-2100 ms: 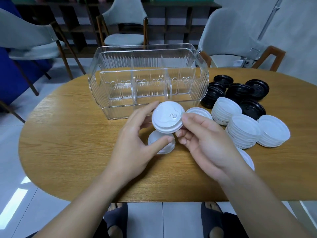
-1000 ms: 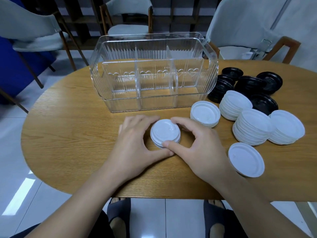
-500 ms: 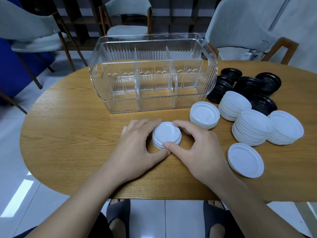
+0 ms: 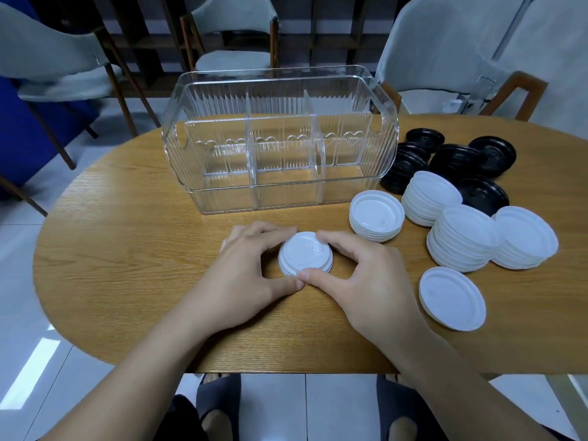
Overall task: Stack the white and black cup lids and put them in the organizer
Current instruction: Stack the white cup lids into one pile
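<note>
A small stack of white lids sits on the wooden table in front of me. My left hand and my right hand both curl round it, thumbs meeting at its near edge. Behind it stands the clear three-compartment organizer with nothing in it. To the right lie more white lid stacks, a single white lid and several black lids.
Grey chairs with wooden frames stand behind the table, another chair at the far left. The table's near edge runs just below my wrists. Bare wood stretches left of my hands.
The lids I held up in the air have come down onto another lid on the table. Both hands now close round the joined stack and hold still.
</note>
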Demonstrator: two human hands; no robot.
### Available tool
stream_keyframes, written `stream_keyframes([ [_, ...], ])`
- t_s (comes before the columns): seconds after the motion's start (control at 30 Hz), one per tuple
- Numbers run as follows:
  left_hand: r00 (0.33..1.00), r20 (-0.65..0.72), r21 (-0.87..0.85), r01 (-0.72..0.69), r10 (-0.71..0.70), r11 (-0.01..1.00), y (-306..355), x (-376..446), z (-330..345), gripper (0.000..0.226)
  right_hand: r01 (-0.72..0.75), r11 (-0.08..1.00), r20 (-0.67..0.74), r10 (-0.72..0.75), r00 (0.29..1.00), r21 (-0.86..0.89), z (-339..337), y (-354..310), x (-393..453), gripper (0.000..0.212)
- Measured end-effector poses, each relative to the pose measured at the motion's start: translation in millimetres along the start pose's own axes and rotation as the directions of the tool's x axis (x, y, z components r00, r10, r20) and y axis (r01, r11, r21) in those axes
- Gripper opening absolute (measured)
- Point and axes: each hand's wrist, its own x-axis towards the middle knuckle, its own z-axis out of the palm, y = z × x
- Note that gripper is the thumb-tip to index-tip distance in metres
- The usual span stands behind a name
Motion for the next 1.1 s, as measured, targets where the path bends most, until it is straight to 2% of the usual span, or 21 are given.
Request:
stream_keyframes([
  [0.13, 1.0, 0.001, -0.004, -0.004, 0.004, 1.0, -0.4, -1.0, 0.2, 0.08, -0.006, 1.0, 0.009, 0.006, 1.0, 0.01, 0.0, -0.9, -1.9, 0.07],
  [0.27, 0.999, -0.032, -0.034, -0.003, 0.002, 0.999, -1.2, -2.0, 0.4, 0.089, 0.043, 0.996, 0.035, -0.04, 0.999, -0.075, -0.6, -1.7, -3.0, 0.071],
  [0.37, 0.999, -0.052, -0.024, -0.011, 0.01, 1.0, 1.7, -1.0, 2.4, 0.086, 0.168, 0.976, -0.082, -0.181, 0.98, -0.138, -2.5, -0.2, -4.0, 0.053],
  [0.43, 0.998, -0.055, -0.017, -0.012, 0.011, 1.0, 3.2, -0.4, 2.3, 0.089, 0.253, 0.942, -0.201, -0.298, 0.933, -0.219, -7.3, 4.0, 0.1, 0.038],
  [0.5, 0.997, -0.07, -0.032, -0.014, 0.012, 0.999, 4.4, -0.3, 2.9, 0.092, 0.243, 0.906, -0.259, -0.342, 0.903, -0.347, -15.7, 10.6, 8.1, 0.031],
  [0.63, 0.986, -0.164, -0.002, -0.01, 0.01, 1.0, 12.2, -1.3, 10.7, 0.092, 0.053, 0.815, -0.229, -0.224, 0.947, -0.577, -28.4, 24.4, 20.9, 0.027],
  [0.7, 0.979, -0.202, 0.025, -0.026, 0.03, 0.999, 15.7, -0.1, 16.9, 0.089, 0.033, 0.789, -0.205, -0.199, 0.958, -0.614, -28.1, 28.0, 22.7, 0.02],
  [0.8, 0.98, -0.189, 0.042, -0.054, 0.061, 0.998, 17.3, 1.8, 24.6, 0.087, 0.05, 0.784, -0.206, -0.224, 0.953, -0.618, -26.7, 28.8, 24.1, 0.009],
  [1.03, 0.983, -0.161, 0.035, -0.083, 0.087, 0.996, 14.9, 2.3, 25.7, 0.078, 0.034, 0.816, -0.221, -0.197, 0.955, -0.577, -26.2, 28.3, 24.0, 0.004],
  [1.1, 0.984, -0.156, 0.025, -0.086, 0.089, 0.996, 14.5, 1.8, 25.7, 0.077, 0.025, 0.843, -0.232, -0.176, 0.957, -0.538, -26.7, 27.5, 23.4, 0.009],
])
